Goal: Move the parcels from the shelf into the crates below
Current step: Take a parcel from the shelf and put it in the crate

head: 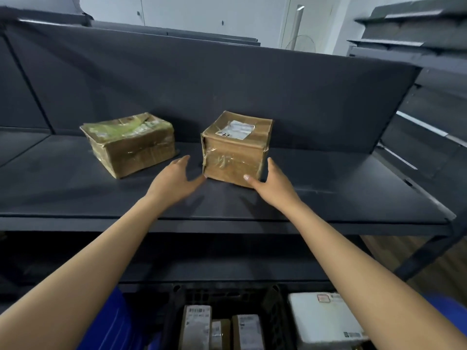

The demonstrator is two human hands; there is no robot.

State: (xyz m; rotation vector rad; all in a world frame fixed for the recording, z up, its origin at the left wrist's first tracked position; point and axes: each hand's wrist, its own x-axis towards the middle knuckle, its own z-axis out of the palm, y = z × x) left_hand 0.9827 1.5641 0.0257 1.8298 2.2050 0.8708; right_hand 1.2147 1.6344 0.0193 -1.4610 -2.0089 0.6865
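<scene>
Head view: the pick-up of one parcel is judged to be the step in hand. A taped brown parcel [235,152] stands on the shelf [328,198] directly between the two hands. The left hand [174,180] is held open just beside its left lower corner, fingers straight; whether the thumb tip touches the card cannot be told. The right hand [273,184] is likewise open, its fingers laid along the right side and its thumb set against the front face. Nothing is gripped yet.

For the next move, both palms would need to be pressed in against opposite sides before the parcel is lifted clear of the shelf edge and lowered. A flatter parcel [131,147], with greenish tape on top, is left just beyond the left hand, apart from the first.

Below the forearms a black crate [227,291] is seen, with three small boxes [197,324] stood upright inside it. Under the right forearm a white parcel [321,319] lies beside that crate; what holds it cannot be made out. A blue container [121,314] shows under the left forearm, its contents hidden.
</scene>
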